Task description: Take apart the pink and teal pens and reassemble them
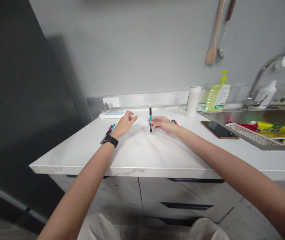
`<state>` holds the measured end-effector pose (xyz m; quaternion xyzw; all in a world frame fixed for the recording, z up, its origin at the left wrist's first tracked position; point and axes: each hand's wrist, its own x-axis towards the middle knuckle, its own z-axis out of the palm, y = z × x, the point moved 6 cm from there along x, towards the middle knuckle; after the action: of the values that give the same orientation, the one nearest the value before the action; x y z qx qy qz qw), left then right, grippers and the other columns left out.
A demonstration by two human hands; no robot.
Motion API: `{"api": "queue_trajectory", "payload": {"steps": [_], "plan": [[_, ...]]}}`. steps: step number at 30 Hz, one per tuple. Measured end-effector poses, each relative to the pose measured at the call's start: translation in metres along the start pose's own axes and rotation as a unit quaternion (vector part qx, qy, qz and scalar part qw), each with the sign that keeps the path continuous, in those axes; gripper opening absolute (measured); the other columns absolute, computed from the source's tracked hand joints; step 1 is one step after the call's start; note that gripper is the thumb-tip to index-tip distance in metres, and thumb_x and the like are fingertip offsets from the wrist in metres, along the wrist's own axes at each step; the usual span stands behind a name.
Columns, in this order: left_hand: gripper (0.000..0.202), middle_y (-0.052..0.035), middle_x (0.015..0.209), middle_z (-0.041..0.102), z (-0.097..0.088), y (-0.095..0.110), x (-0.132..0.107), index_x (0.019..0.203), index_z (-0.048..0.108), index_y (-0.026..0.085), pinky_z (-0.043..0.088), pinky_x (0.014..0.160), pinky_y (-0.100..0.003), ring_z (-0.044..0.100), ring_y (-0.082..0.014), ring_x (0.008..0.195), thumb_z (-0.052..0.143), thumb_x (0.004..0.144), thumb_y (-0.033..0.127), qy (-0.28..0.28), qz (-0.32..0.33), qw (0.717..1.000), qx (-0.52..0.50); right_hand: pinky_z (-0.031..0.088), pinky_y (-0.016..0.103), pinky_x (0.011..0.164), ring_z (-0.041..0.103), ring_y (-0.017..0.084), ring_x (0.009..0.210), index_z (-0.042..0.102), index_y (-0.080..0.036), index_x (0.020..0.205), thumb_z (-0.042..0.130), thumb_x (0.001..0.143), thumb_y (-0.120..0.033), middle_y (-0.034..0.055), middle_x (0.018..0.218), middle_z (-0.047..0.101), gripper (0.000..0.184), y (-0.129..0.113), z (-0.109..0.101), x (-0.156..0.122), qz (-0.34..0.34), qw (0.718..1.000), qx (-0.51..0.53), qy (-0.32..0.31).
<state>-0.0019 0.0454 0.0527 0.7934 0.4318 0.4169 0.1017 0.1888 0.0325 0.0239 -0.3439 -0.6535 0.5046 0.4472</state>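
Upright between the fingers of my right hand (pixel 163 124) is a black and teal pen (pixel 150 119), held just above the white countertop (pixel 142 153). My left hand (pixel 126 123) hovers to the left of it with fingers loosely apart and nothing in them. Behind my left wrist, which wears a black watch (pixel 109 140), lie pens (pixel 111 128) with pink and teal parts, partly hidden. More pens (pixel 174 122) show just beyond my right hand, mostly covered by it.
At the back left are a power strip (pixel 112 115) and a wall socket (pixel 111 102). Toward the right stand a white cup (pixel 193 101) and a yellow-green soap bottle (pixel 219 93). A phone (pixel 219 129) lies beside the sink (pixel 265 146), where a white basket (pixel 252 134) sits.
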Motion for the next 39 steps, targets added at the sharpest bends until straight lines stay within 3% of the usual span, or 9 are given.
{"api": "queue_trajectory", "payload": {"steps": [4,7,12,15,18,24,28,34,39], "plan": [[0.035,-0.0075,0.080,0.062,-0.006,-0.004,-0.004,0.090,0.055,0.019,0.038,0.069,-0.031,0.058,-0.0224,0.077,0.039,0.088,0.050,-0.057,-0.006,0.976,0.211,0.043,0.021,0.067,0.058,0.011,0.074,0.070,-0.017,0.087,0.066,0.071,-0.023,0.0034,0.086,0.068,0.018,-0.010,-0.014,0.004,-0.015,0.998,-0.026,0.063],[0.035,-0.0115,0.083,0.065,-0.016,-0.008,-0.005,0.081,0.058,0.019,0.037,0.071,-0.032,0.060,-0.0258,0.083,0.036,0.089,0.045,-0.077,-0.027,0.950,0.301,0.042,0.020,0.065,0.057,0.010,0.073,0.070,-0.017,0.091,0.062,0.072,-0.022,0.0031,0.085,0.068,0.021,-0.017,-0.030,0.002,-0.038,0.992,-0.044,0.114],[0.045,-0.0176,0.090,0.068,-0.036,-0.030,-0.007,0.080,0.064,0.016,0.039,0.074,-0.034,0.061,-0.0304,0.091,0.029,0.090,0.042,-0.078,-0.103,0.927,0.353,0.040,0.020,0.055,0.055,0.010,0.062,0.071,-0.016,0.082,0.065,0.069,-0.015,0.0025,0.071,0.065,0.014,0.000,-0.033,-0.001,0.053,0.990,-0.112,0.063],[0.044,-0.0193,0.093,0.069,-0.042,-0.049,-0.009,0.080,0.066,0.015,0.040,0.074,-0.034,0.062,-0.0313,0.092,0.033,0.087,0.042,-0.082,-0.147,0.922,0.349,0.043,0.020,0.053,0.056,0.010,0.059,0.067,-0.016,0.082,0.068,0.068,-0.012,0.0006,0.067,0.064,0.015,0.001,-0.035,-0.001,0.045,0.991,-0.091,0.088],[0.040,-0.0164,0.082,0.069,-0.035,-0.057,-0.009,0.068,0.065,0.017,0.040,0.072,-0.032,0.062,-0.0287,0.086,0.039,0.082,0.043,-0.110,-0.136,0.939,0.295,0.047,0.021,0.055,0.059,0.010,0.059,0.062,-0.016,0.079,0.072,0.065,-0.010,-0.0002,0.064,0.063,0.018,-0.001,-0.038,-0.002,0.041,0.990,-0.048,0.123],[0.035,-0.0052,0.049,0.051,-0.014,-0.037,-0.011,0.043,0.046,0.021,0.033,0.060,-0.032,0.049,-0.0197,0.055,0.042,0.073,0.038,-0.172,-0.089,0.973,0.126,0.049,0.021,0.060,0.060,0.009,0.061,0.060,-0.015,0.077,0.076,0.061,-0.009,0.0010,0.068,0.065,0.023,-0.002,-0.043,-0.002,0.033,0.990,-0.018,0.139],[0.031,-0.0048,0.046,0.047,-0.007,-0.029,-0.013,0.039,0.039,0.021,0.028,0.059,-0.032,0.044,-0.0189,0.055,0.042,0.068,0.032,-0.180,-0.077,0.974,0.114,0.044,0.020,0.054,0.060,0.010,0.062,0.058,-0.016,0.085,0.079,0.059,-0.017,0.0020,0.072,0.067,0.034,0.001,-0.046,-0.001,0.036,0.988,-0.041,0.146],[0.028,-0.0059,0.052,0.052,-0.006,-0.035,-0.014,0.041,0.043,0.021,0.029,0.061,-0.032,0.048,-0.0206,0.059,0.042,0.068,0.030,-0.174,-0.094,0.972,0.130,0.035,0.018,0.046,0.052,0.008,0.054,0.048,-0.022,0.107,0.076,0.062,-0.037,-0.0015,0.074,0.066,0.055,0.010,-0.046,0.000,0.041,0.985,-0.092,0.139],[0.027,-0.0054,0.052,0.053,-0.006,-0.038,-0.014,0.043,0.045,0.020,0.030,0.062,-0.032,0.049,-0.0204,0.058,0.043,0.069,0.029,-0.168,-0.103,0.972,0.131,0.035,0.021,0.050,0.046,0.010,0.050,0.055,-0.022,0.098,0.061,0.076,-0.042,-0.0062,0.057,0.052,0.030,0.010,-0.047,0.003,-0.002,0.960,-0.243,0.137]]}}
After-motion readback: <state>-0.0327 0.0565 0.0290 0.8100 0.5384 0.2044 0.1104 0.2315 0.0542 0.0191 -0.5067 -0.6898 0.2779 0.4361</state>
